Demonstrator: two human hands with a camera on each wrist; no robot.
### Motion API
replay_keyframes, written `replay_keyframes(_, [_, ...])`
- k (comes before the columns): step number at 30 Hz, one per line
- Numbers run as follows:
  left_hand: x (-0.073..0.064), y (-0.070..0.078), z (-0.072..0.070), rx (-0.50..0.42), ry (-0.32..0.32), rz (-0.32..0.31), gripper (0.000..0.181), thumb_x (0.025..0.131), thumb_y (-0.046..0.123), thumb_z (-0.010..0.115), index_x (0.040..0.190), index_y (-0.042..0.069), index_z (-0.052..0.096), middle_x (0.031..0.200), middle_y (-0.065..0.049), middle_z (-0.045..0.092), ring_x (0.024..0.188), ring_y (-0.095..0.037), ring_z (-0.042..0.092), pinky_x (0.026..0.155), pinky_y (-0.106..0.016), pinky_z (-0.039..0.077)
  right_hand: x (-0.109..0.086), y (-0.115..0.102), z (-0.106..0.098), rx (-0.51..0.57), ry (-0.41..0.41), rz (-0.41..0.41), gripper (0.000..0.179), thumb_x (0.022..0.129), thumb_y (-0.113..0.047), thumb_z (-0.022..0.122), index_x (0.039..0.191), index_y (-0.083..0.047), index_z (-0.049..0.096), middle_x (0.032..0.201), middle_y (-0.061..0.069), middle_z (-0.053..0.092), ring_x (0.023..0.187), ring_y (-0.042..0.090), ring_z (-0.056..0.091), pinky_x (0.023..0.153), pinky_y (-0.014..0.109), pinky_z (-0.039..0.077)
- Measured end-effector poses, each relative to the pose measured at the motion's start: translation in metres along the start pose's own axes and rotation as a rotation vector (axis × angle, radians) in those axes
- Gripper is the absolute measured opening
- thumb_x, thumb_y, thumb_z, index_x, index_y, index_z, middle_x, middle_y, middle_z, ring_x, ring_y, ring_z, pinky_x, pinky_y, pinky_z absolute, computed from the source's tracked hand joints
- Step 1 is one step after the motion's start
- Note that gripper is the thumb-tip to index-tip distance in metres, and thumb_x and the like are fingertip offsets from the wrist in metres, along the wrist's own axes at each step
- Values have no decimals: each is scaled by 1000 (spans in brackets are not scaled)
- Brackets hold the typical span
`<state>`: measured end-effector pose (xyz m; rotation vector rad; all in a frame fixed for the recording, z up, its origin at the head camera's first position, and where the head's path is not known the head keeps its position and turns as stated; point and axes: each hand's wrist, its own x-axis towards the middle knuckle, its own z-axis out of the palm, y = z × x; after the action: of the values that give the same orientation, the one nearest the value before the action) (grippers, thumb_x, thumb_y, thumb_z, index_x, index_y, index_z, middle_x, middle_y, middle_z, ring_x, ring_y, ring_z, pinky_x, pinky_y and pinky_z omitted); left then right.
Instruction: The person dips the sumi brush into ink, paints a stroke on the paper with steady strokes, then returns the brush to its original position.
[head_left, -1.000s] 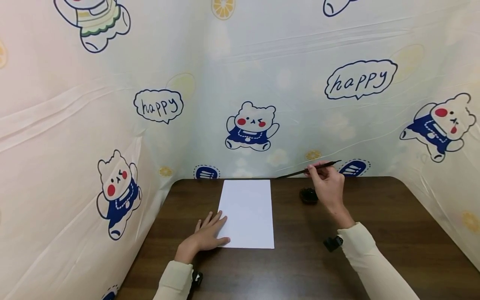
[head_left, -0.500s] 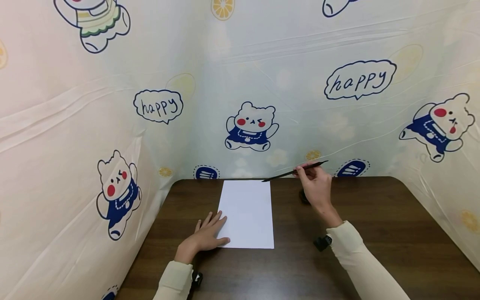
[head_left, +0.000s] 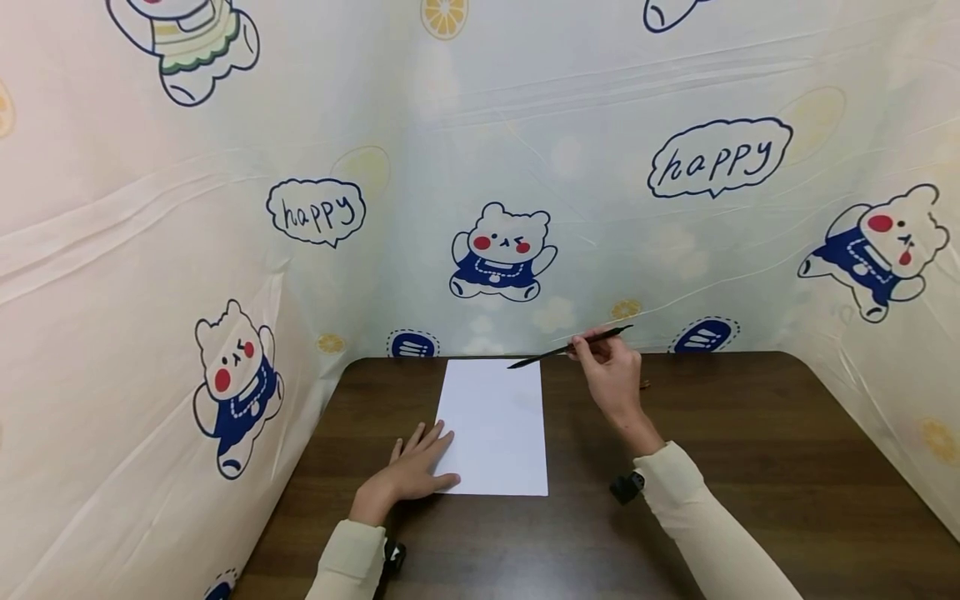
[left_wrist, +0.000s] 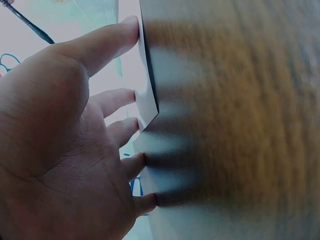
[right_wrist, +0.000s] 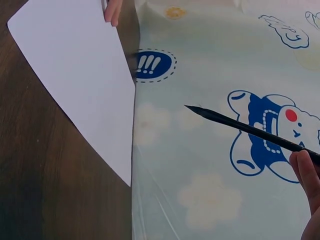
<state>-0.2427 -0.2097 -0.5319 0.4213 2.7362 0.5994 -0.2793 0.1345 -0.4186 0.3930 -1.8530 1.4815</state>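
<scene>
A person's right hand (head_left: 611, 379) pinches a slim dark brush (head_left: 570, 347) between thumb and fingertips, its shaft tilted and its pointed tip hanging in the air just over the far right corner of a white sheet of paper (head_left: 495, 427), at about 1 o'clock from the sheet's middle. In the right wrist view the brush (right_wrist: 250, 129) crosses in front of the printed cloth, its tip clear of the paper (right_wrist: 75, 75).

The left hand (head_left: 414, 471) lies flat with fingers straight and spread, gripping nothing, pressing the sheet's near left corner at roughly 7 o'clock; the left wrist view shows the fingertips (left_wrist: 131, 30) touching the paper's edge (left_wrist: 145, 100) where it meets the wood.

The sheet lies lengthwise on a dark brown wooden table (head_left: 787, 450), toward its far left part. Cream sleeves cover both forearms. A pale plastic backdrop (head_left: 570, 167) printed with cartoon bears and "happy" speech bubbles walls the table at 9, 12 and 3 o'clock.
</scene>
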Motion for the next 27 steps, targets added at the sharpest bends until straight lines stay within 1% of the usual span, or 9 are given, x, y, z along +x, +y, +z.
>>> replay_keyframes(2, [1, -1, 0, -15, -2, 10, 89, 97, 54, 71, 168, 16, 34, 180, -11, 16, 166, -46, 3, 125, -79, -1, -1, 0, 3, 6, 0, -3, 8, 96, 11, 70, 100, 17, 66, 89, 32, 76, 75, 49, 76, 70, 9, 57])
replay_keyframes(4, [2, -6, 3, -33, 6, 37, 89, 97, 57, 69, 168, 16, 34, 180, -12, 16, 165, -48, 2, 124, -80, -3, -2, 0, 5, 22, 2, -9, 8, 96, 12, 70, 99, 17, 66, 89, 32, 76, 74, 49, 76, 70, 10, 58])
replay_keyframes(7, [5, -12, 7, -56, 19, 62, 92, 96, 65, 66, 168, 18, 34, 180, -12, 15, 165, -50, 0, 122, -82, -6, -4, 1, 9, 38, 7, -19, 7, 95, 13, 70, 99, 18, 65, 89, 32, 76, 74, 49, 76, 70, 10, 58])
replay_keyframes(11, [7, -15, 10, -56, 24, 59, 94, 94, 68, 66, 169, 20, 34, 181, -12, 14, 165, -49, -1, 121, -82, -6, -7, 2, 16, 36, 4, -27, 8, 95, 13, 70, 99, 17, 65, 90, 32, 76, 74, 48, 76, 70, 9, 57])
replay_keyframes(14, [4, -9, 6, -51, 15, 42, 91, 95, 62, 69, 168, 18, 36, 180, -12, 16, 165, -48, 1, 122, -81, -5, -10, 2, 21, 31, -9, -15, 8, 96, 11, 70, 100, 16, 66, 91, 31, 76, 75, 47, 77, 71, 9, 57])
replay_keyframes(18, [-1, -2, 0, -57, 9, 37, 91, 94, 59, 71, 167, 16, 37, 179, -14, 18, 165, -49, 2, 122, -81, -5, -12, 2, 27, 55, -21, 13, 8, 97, 10, 70, 100, 15, 65, 92, 31, 76, 76, 48, 77, 71, 10, 58])
replay_keyframes(21, [-1, -2, 2, -55, 19, 53, 91, 95, 61, 69, 167, 16, 37, 179, -16, 17, 164, -51, 2, 121, -83, -5, -13, 2, 33, 85, -26, 41, 8, 97, 10, 70, 99, 16, 65, 91, 33, 76, 77, 50, 76, 71, 11, 59])
replay_keyframes(23, [-1, -1, 1, -46, 20, 52, 89, 96, 59, 69, 167, 15, 37, 179, -16, 17, 164, -51, 2, 121, -83, -5, -13, 1, 36, 87, -29, 54, 7, 97, 10, 70, 99, 15, 65, 91, 33, 76, 77, 50, 77, 71, 11, 59])
replay_keyframes(27, [1, -2, 2, -36, 19, 40, 89, 96, 56, 71, 167, 14, 37, 179, -15, 18, 165, -49, 3, 123, -81, -3, -14, 15, 46, 70, -34, 66, 8, 97, 8, 71, 100, 14, 66, 90, 32, 77, 77, 47, 78, 71, 9, 58])
